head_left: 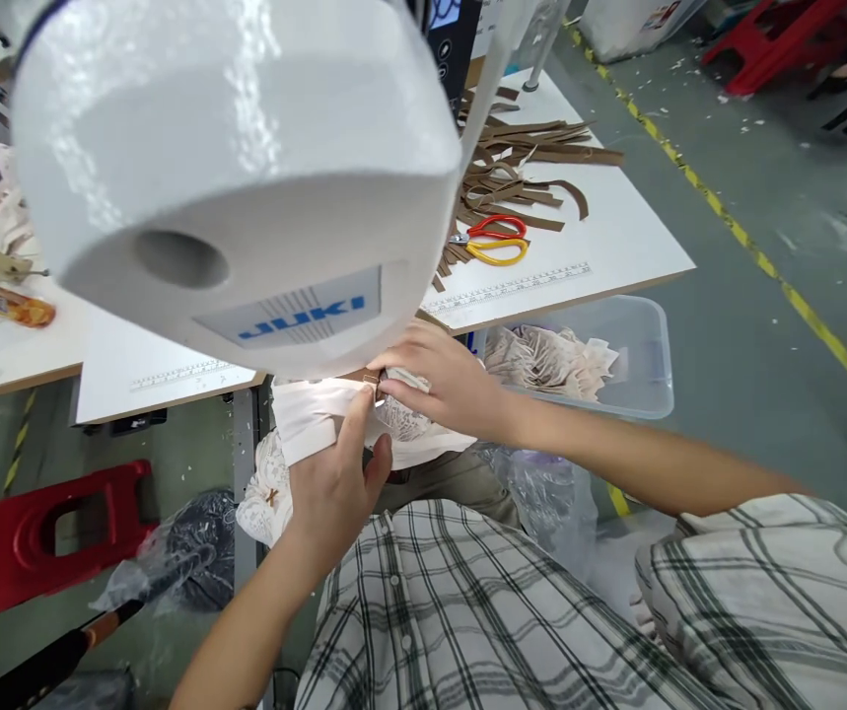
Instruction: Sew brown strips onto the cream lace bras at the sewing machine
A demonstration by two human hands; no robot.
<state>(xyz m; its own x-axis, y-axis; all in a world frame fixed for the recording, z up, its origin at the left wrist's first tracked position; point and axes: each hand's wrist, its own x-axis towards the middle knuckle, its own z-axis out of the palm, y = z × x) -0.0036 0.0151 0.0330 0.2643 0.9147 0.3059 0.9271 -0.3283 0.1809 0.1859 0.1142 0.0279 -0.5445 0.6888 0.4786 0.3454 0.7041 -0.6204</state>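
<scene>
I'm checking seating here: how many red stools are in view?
2: one red stool at lower left, and a second red stool at upper right. Both are cut off by the picture's edge; others may be hidden.

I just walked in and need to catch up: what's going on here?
A person is handling pale cloth below the head of a JUKI machine. The left hand lies on the cloth; the right hand is at its lacy part, with a small brown piece between them. Scissors and brown strips lie on the white tabletop.
</scene>
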